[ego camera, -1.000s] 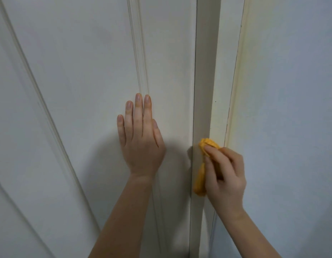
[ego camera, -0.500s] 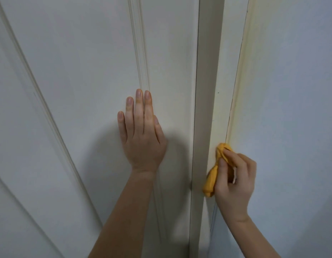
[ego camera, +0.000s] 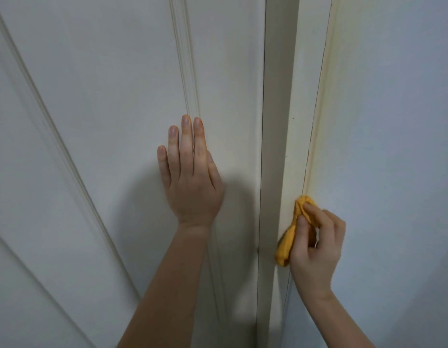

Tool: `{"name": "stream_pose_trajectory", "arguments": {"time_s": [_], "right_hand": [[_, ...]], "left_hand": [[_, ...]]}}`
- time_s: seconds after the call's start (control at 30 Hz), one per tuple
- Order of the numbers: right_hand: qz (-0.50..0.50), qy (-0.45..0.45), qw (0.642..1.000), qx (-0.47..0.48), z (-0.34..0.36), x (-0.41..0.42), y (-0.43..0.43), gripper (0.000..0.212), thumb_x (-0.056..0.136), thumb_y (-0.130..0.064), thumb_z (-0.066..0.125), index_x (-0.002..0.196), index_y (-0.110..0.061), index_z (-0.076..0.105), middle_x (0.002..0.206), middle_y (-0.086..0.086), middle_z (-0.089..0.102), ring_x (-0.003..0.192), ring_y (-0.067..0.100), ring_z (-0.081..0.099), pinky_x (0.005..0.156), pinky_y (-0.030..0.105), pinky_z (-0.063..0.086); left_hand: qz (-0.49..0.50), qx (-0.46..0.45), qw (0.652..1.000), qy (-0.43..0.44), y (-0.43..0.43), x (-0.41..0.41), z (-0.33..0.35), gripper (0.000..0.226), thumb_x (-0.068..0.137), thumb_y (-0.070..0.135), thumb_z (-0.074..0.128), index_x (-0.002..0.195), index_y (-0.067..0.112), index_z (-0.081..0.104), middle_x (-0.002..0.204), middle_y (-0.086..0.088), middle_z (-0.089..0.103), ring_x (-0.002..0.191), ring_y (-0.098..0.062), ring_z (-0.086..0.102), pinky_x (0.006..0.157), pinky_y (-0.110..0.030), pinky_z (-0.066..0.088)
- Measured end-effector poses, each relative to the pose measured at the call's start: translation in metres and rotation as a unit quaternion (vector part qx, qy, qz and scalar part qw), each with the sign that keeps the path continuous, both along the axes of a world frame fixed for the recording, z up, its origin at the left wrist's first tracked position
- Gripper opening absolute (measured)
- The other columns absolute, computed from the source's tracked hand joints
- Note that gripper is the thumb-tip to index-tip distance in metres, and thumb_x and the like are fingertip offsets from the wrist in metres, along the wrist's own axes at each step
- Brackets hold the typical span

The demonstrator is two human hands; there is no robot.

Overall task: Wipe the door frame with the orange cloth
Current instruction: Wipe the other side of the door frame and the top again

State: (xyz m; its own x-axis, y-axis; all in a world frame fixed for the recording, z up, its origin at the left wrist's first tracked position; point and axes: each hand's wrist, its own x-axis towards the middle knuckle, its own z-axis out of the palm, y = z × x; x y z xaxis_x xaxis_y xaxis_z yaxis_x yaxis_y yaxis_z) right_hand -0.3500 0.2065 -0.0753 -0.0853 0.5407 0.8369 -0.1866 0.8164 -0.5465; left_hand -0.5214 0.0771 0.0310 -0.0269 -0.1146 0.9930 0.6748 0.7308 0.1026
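Note:
The cream door frame (ego camera: pixel 303 101) runs up the middle right of the view, between the white door and the wall. My right hand (ego camera: pixel 317 244) grips a bunched orange cloth (ego camera: pixel 289 234) and presses it against the frame's right part, close to the seam with the wall. A tail of the cloth hangs down left of my thumb. My left hand (ego camera: pixel 192 177) lies flat on the door, fingers straight and close together, holding nothing.
The white panelled door (ego camera: pixel 105 121) with raised mouldings fills the left half. A pale blue-grey wall (ego camera: pixel 393 121) fills the right side. The seam between frame and wall shows yellowish paint and a thin crack.
My right hand has carried the cloth rightward across the frame, from its left edge to the seam by the wall. My left hand has stayed flat on the door.

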Motion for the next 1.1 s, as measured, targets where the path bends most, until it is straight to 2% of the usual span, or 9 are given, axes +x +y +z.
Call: {"name": "stream_pose_trajectory", "arguments": {"time_s": [0.13,0.27,0.4,0.53,0.63,0.77,0.93,1.03,1.1], "right_hand": [[0.023,-0.041,0.998,0.035,-0.036,-0.003,-0.024,0.031,0.107,-0.022,0.054,0.137,-0.015,0.057,0.128,0.0,0.052,0.115,0.021,0.055,0.104,0.028,0.05],[0.009,-0.028,0.991,0.132,-0.003,-0.02,-0.023,0.028,0.107,-0.009,0.058,0.134,-0.011,0.06,0.128,0.007,0.056,0.11,0.025,0.058,0.097,0.035,0.052],[-0.016,0.01,1.0,-0.001,-0.002,-0.01,-0.001,0.03,0.105,-0.013,0.057,0.134,-0.01,0.059,0.124,0.014,0.053,0.119,0.01,0.05,0.102,0.034,0.051],[-0.006,-0.033,0.999,-0.03,-0.047,-0.004,-0.017,0.032,0.104,-0.02,0.055,0.134,-0.009,0.055,0.123,0.02,0.052,0.118,0.02,0.048,0.096,0.051,0.053],[0.013,-0.031,0.999,0.03,-0.047,-0.015,-0.032,0.027,0.109,-0.021,0.054,0.133,-0.009,0.054,0.121,0.018,0.053,0.111,0.026,0.053,0.096,0.037,0.052],[0.004,-0.007,0.993,0.115,-0.008,-0.026,-0.018,0.029,0.102,-0.001,0.058,0.13,-0.007,0.057,0.118,0.012,0.054,0.107,0.007,0.049,0.1,0.018,0.04],[-0.018,0.01,1.0,-0.007,-0.026,-0.011,0.0,0.031,0.104,-0.014,0.056,0.135,-0.009,0.055,0.124,0.014,0.051,0.123,0.006,0.047,0.1,0.033,0.049],[0.006,-0.008,1.0,-0.015,-0.043,-0.011,-0.016,0.032,0.106,-0.024,0.054,0.134,-0.007,0.055,0.123,0.015,0.052,0.117,0.026,0.053,0.106,0.024,0.045],[0.027,-0.019,0.999,0.034,-0.031,-0.02,-0.026,0.031,0.107,-0.025,0.054,0.128,-0.003,0.058,0.119,0.017,0.056,0.114,0.026,0.055,0.107,0.019,0.041]], "left_hand": [[-0.001,-0.01,1.0,-0.005,0.0,0.0,-0.002,0.064,0.116,0.02,0.043,0.175,0.022,0.021,0.178,-0.002,0.037,0.168,-0.022,0.031,0.139,-0.042,0.014],[-0.004,-0.012,1.0,-0.007,0.0,-0.003,-0.005,0.063,0.117,0.02,0.041,0.176,0.024,0.021,0.18,-0.001,0.033,0.17,-0.017,0.019,0.139,-0.043,0.014],[-0.001,-0.014,1.0,-0.005,0.002,-0.004,-0.005,0.063,0.117,0.02,0.041,0.176,0.023,0.021,0.179,-0.003,0.037,0.17,-0.016,0.018,0.139,-0.043,0.014],[-0.004,-0.018,1.0,-0.005,0.0,-0.005,-0.006,0.062,0.117,0.02,0.04,0.176,0.022,0.02,0.179,-0.004,0.037,0.171,-0.016,0.015,0.139,-0.044,0.014],[-0.003,-0.018,1.0,-0.005,0.001,-0.005,-0.007,0.062,0.117,0.018,0.041,0.176,0.021,0.022,0.179,-0.005,0.036,0.171,-0.019,0.018,0.139,-0.045,0.015],[-0.007,-0.01,1.0,-0.001,0.001,-0.005,-0.008,0.062,0.115,0.016,0.042,0.175,0.02,0.027,0.179,-0.005,0.037,0.17,-0.02,0.023,0.138,-0.045,0.016],[-0.006,-0.006,1.0,0.005,0.002,-0.005,-0.007,0.062,0.114,0.014,0.045,0.174,0.019,0.031,0.178,-0.005,0.038,0.17,-0.02,0.024,0.138,-0.045,0.017],[-0.007,-0.007,1.0,0.004,0.002,-0.005,-0.007,0.063,0.113,0.013,0.046,0.174,0.018,0.031,0.178,-0.005,0.038,0.17,-0.02,0.024,0.138,-0.046,0.017],[-0.01,-0.01,1.0,0.001,0.001,-0.005,-0.007,0.064,0.113,0.013,0.045,0.175,0.019,0.029,0.179,-0.005,0.037,0.17,-0.021,0.024,0.138,-0.046,0.016]]}}
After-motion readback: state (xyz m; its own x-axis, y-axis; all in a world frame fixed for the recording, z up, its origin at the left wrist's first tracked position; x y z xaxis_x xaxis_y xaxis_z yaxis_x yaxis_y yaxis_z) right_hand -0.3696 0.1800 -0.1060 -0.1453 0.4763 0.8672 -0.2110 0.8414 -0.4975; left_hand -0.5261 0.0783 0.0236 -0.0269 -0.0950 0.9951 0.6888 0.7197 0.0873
